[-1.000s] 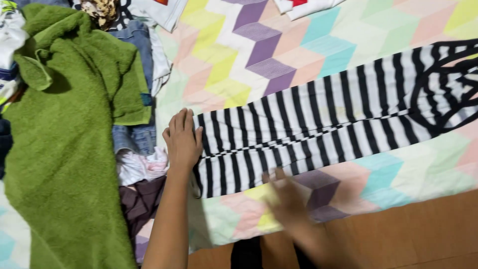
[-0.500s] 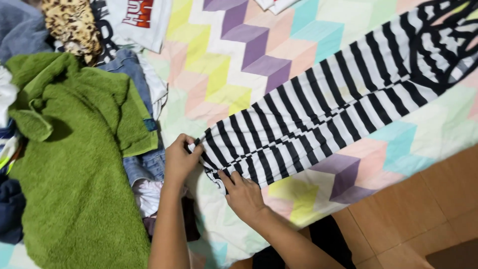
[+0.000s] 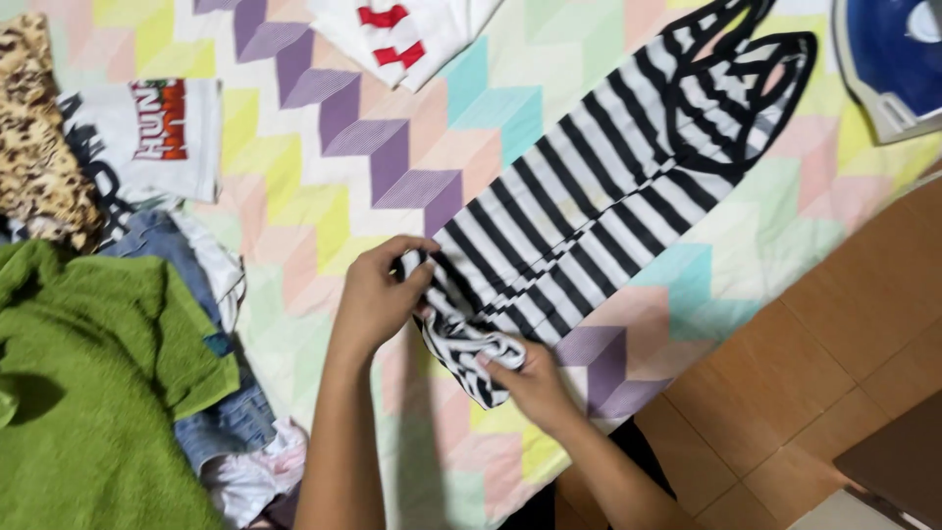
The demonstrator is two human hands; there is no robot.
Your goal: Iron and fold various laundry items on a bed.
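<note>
we log, left to right, all placed against the striped garment (image 3: 599, 206): a green towel (image 3: 88, 383) well to its left, jeans (image 3: 221, 412) just beside that towel; our left hand (image 3: 378, 299) gripping the garment's bunched lower end; our right hand (image 3: 525, 378) just below it, fingers closed on the same gathered fabric. the garment lies diagonally on the zigzag-patterned bedspread (image 3: 324, 147), its black-trimmed top toward the upper right; a blue iron (image 3: 898, 54) sits beyond that end.
</note>
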